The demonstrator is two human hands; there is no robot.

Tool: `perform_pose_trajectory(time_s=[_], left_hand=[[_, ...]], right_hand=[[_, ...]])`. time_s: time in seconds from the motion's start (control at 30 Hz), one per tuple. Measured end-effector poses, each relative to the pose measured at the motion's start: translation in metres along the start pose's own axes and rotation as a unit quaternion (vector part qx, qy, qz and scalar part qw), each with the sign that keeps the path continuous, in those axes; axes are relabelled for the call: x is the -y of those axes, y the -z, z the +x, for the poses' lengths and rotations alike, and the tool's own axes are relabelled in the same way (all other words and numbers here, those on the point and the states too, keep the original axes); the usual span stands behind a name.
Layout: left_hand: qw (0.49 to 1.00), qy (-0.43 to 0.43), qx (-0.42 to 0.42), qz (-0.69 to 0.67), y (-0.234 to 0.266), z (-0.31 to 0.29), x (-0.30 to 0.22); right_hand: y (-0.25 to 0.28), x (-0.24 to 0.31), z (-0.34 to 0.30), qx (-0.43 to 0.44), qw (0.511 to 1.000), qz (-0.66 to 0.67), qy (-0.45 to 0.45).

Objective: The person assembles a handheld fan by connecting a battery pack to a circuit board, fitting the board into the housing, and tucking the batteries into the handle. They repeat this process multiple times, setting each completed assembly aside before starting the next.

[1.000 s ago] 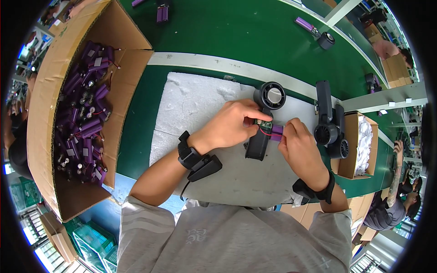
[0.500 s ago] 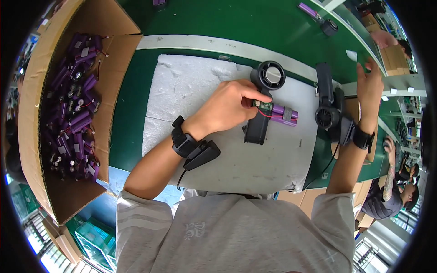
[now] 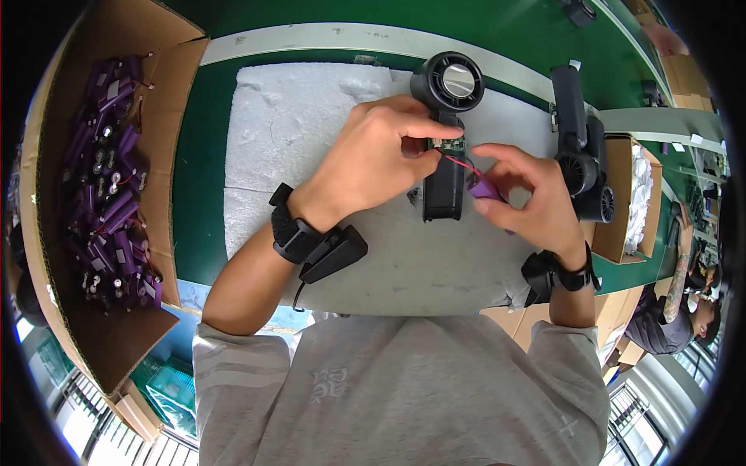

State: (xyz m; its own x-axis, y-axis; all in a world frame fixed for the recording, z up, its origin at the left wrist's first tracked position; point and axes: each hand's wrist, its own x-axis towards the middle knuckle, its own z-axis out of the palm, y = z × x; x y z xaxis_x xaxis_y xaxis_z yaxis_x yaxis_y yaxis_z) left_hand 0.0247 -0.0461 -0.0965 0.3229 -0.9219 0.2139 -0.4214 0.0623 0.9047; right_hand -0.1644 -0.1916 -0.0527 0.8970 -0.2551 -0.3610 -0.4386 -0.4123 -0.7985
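A black handheld fan (image 3: 444, 190) lies on the white foam slab (image 3: 272, 116), its round head pointing away from me and its handle opened up. My left hand (image 3: 373, 155) pinches the small green circuit board (image 3: 451, 144) at the top of the handle between thumb and fingertips. Red wire runs from that board to a purple battery pack (image 3: 485, 189). The pack is held between the thumb and fingers of my right hand (image 3: 532, 190), just right of the handle. Those fingers hide part of the pack.
At the left, a tall cardboard box (image 3: 167, 147) holds many purple battery packs (image 3: 116, 210). Several black fans (image 3: 571, 109) lie to the right of the slab, beside a carton (image 3: 616, 198) with white paper. Another person's arm (image 3: 678, 272) shows at the far right.
My right hand has come from the far right to the battery pack and taken hold of it. The pack now sits tilted. My left hand stays at the board; the whole view has shifted slightly.
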Motion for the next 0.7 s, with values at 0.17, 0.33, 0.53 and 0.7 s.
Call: perform_pose_trajectory(time_s=[0.17,0.33,0.53,0.7], left_hand=[[0.999,-0.013,0.000,0.036,-0.002,0.001,-0.003],[0.995,-0.044,0.011,0.094,-0.003,-0.001,-0.003],[0.988,-0.068,0.009,0.139,-0.005,-0.003,-0.007],[0.986,-0.079,0.010,0.148,-0.005,-0.003,-0.008]], right_hand=[[-0.002,0.005,-0.009,0.106,0.942,0.315,-0.049],[0.000,-0.001,-0.013,0.151,0.873,0.461,-0.043],[0.005,0.005,-0.016,0.133,0.885,0.434,-0.103],[-0.002,-0.022,-0.005,0.066,0.954,0.239,0.171]])
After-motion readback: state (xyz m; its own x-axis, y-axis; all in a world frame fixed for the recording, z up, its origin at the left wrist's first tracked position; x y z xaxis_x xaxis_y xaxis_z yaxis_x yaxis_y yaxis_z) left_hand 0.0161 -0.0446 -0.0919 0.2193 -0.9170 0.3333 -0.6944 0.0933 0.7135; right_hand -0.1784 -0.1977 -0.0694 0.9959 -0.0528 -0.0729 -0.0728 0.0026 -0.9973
